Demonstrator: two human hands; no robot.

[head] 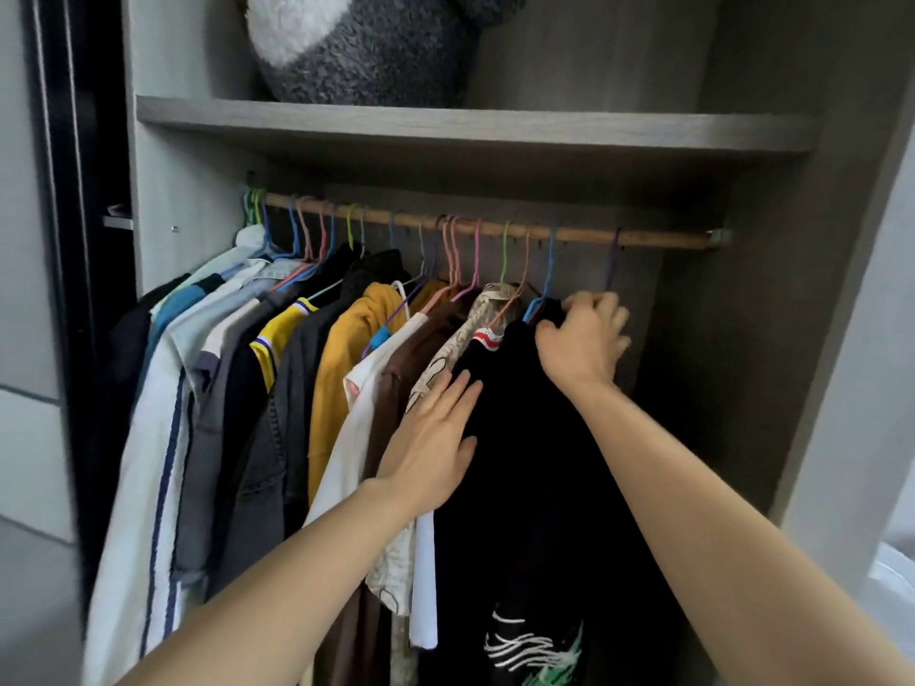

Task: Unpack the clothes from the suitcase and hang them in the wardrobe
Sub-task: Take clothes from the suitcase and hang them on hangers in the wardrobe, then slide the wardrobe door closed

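The black garment (534, 462) hung at the right end of the row, its long axis straight down from the rail (643, 238), the collar up at my right hand (584, 339). That hand was the nearer one: its fingers were curled into the dark cloth at the neck, just beside the foot of the blue hanger (544, 284). A purple hanger (615, 259) dropped behind my knuckles, and I could not tell which of the two carried the garment.

My left hand (431, 438) lay lower and to the left, holding nothing. Its fingers were straight and flat against the seam where the patterned shirt (445, 358) met the black cloth.

I judged that the next move would turn on the rail's line. The packed hangers ran off to the left, while the bare stretch of rail lay to the right, between the purple hook and the wardrobe wall (742, 339). That stretch was the open room, and any settling would go sideways along it.

Above, the shelf (445, 123) sat close over the rail, so a hook had little room to lift. The suitcase was out of view.
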